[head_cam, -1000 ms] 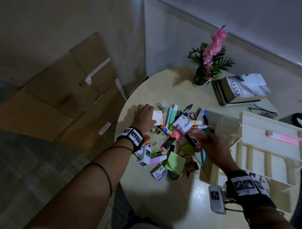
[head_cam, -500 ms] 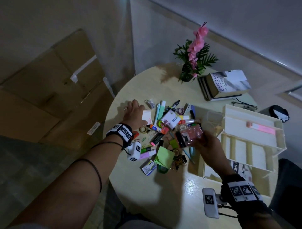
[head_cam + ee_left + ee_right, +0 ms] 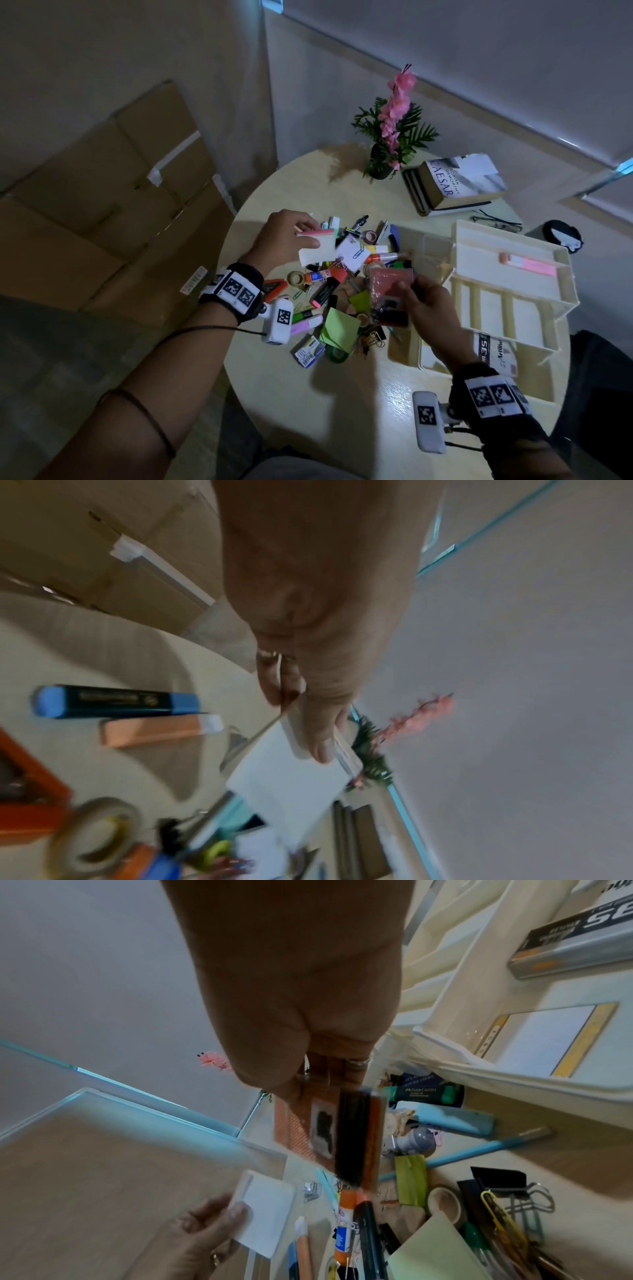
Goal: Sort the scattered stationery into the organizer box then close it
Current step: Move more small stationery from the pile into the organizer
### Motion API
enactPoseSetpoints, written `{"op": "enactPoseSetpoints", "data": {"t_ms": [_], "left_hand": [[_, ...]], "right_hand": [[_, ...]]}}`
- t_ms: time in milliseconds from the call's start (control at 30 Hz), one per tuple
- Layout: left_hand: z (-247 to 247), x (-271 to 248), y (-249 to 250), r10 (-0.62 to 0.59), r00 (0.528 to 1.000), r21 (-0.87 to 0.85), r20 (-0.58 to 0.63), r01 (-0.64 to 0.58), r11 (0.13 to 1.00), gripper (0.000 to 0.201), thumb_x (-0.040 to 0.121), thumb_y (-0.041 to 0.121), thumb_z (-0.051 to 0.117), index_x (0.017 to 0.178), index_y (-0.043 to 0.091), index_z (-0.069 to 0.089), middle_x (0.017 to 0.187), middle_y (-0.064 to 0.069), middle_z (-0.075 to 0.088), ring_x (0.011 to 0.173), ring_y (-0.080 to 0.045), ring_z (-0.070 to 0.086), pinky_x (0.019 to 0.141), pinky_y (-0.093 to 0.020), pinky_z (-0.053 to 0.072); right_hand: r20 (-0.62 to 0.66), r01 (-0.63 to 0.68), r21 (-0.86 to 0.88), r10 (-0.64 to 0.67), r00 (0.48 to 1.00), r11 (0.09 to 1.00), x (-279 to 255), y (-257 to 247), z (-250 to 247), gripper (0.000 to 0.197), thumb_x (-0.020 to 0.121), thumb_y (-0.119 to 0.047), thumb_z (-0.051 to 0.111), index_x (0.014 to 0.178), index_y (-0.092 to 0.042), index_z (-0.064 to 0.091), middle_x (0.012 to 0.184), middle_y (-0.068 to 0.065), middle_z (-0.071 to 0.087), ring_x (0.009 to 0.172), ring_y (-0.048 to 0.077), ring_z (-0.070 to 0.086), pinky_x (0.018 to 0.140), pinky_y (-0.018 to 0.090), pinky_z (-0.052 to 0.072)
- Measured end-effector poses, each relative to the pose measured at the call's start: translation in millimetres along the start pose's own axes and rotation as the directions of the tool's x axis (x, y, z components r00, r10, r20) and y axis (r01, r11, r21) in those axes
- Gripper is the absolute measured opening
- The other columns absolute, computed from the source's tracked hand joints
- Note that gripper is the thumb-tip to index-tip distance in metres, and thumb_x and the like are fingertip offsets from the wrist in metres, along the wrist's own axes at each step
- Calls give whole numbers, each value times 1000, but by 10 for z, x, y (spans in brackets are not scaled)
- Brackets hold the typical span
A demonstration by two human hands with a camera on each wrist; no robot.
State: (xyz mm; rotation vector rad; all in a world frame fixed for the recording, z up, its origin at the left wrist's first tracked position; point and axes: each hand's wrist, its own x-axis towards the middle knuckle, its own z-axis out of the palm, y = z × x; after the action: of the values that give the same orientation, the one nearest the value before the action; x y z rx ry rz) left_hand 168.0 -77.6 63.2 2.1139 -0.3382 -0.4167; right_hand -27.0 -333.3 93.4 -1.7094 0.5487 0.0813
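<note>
A heap of stationery [image 3: 346, 291] lies mid-table: highlighters, tape rolls, clips, green sticky notes. My left hand [image 3: 291, 236] holds a white notepad [image 3: 317, 246] with a pink top edge, lifted over the heap's far left; thumb on top of the white notepad [image 3: 291, 783]. My right hand [image 3: 423, 301] pinches a clear pink packet [image 3: 388, 294] holding black clips just above the heap; the same pink packet [image 3: 325, 1126] hangs from its fingers. The cream organizer box [image 3: 561, 301] stands open at the right, a pink highlighter [image 3: 527, 265] in its raised tray, a pen box [image 3: 578, 947] below.
A potted pink flower [image 3: 394, 130] and stacked books [image 3: 455, 185] stand at the table's far side, with glasses [image 3: 496, 221] beside them. Cardboard boxes [image 3: 113, 212] lean on the wall at left. A blue highlighter [image 3: 116, 700] and orange highlighter [image 3: 154, 730] lie near my left hand.
My left hand, flat on the table a second ago, has picked up the white notepad. My right hand has lifted the pink packet out of the heap and drawn it toward me.
</note>
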Motion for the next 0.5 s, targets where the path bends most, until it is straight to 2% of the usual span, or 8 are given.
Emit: {"op": "enactPoseSetpoints", "data": {"t_ms": [67,167,233,267,333,367,433,500], "left_hand": [[-4,-106,241,17,987,-195,160,14,981,33,75,7,91,106,15,83,96,7,78,83,-6,71,75,-25,56],[159,-258,476,58,941,-250,333,29,968,32,80,7,88,111,12,81,100,8,78,76,3,70,68,-15,53],[294,-308,524,72,932,-224,356,10,975,30,78,12,91,107,17,82,101,10,78,74,0,71,67,-16,53],[356,-324,521,70,933,-207,354,5,978,29,76,14,93,103,19,82,93,13,77,69,-1,69,65,-17,51],[466,-335,523,62,942,-179,331,-2,984,28,73,16,95,96,19,79,73,22,70,60,0,61,59,-15,45],[516,-334,534,63,948,-174,312,-9,985,29,72,16,96,93,17,76,69,24,68,58,0,60,57,-14,43],[605,-325,577,87,950,-169,300,-37,985,32,69,19,98,87,19,72,75,15,72,62,-7,65,57,-20,49],[652,-278,651,111,928,-130,356,-69,989,33,66,25,99,85,23,72,94,2,75,73,-18,71,62,-35,59]], "right_hand": [[-8,40,-37,-40,999,999,4,10,45,19,107,-13,55,114,-4,70,100,8,80,87,20,79,66,25,61],[45,65,-51,-63,997,997,1,-3,121,22,109,-20,54,113,-11,73,102,5,80,92,22,78,77,36,62],[78,51,-46,-47,996,998,-21,-59,179,26,110,-26,50,109,-17,74,97,-1,80,88,13,76,74,30,59],[90,24,-20,-22,996,999,-47,-91,207,29,111,-29,47,109,-18,74,97,-4,80,88,10,75,73,27,58],[99,-23,48,18,995,999,-75,-107,229,33,111,-36,46,113,-17,74,105,-1,80,96,13,76,77,27,60],[97,-29,63,23,995,998,-80,-88,228,32,110,-36,49,116,-17,73,107,2,79,99,17,76,79,29,60],[65,-26,56,22,998,998,-72,-16,211,24,107,-32,56,119,-17,72,110,3,79,100,22,75,82,36,62],[5,-47,46,47,999,998,-41,80,188,21,106,-28,60,121,-17,71,109,4,79,100,26,76,85,46,64]]}}
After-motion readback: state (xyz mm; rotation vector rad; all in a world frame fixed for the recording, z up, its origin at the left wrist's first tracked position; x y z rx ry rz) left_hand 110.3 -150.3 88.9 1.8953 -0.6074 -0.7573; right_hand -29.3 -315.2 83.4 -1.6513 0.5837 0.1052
